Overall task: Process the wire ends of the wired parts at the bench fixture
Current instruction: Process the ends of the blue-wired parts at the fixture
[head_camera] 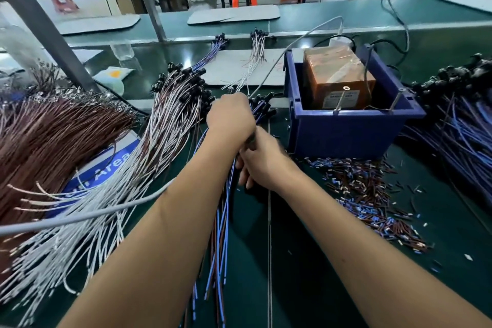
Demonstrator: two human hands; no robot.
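At the middle of the green bench my left hand [231, 114] grips a bundle of blue and brown wired parts [221, 224] near their black heads [262, 108]. Just below it, my right hand [262, 161] curls round the same bundle's wires, which hang toward me. The bench fixture, a brown taped box [336, 76] with a small round hole in its front, sits in a blue bin [346, 130] to the right of my hands.
A fan of white-and-brown wired parts [149, 152] and a brown wire heap [50, 136] lie at left. Cut insulation bits [372, 192] litter the bench at right. More blue wired parts [463, 125] lie far right. A grey cable [87, 214] crosses over my left forearm.
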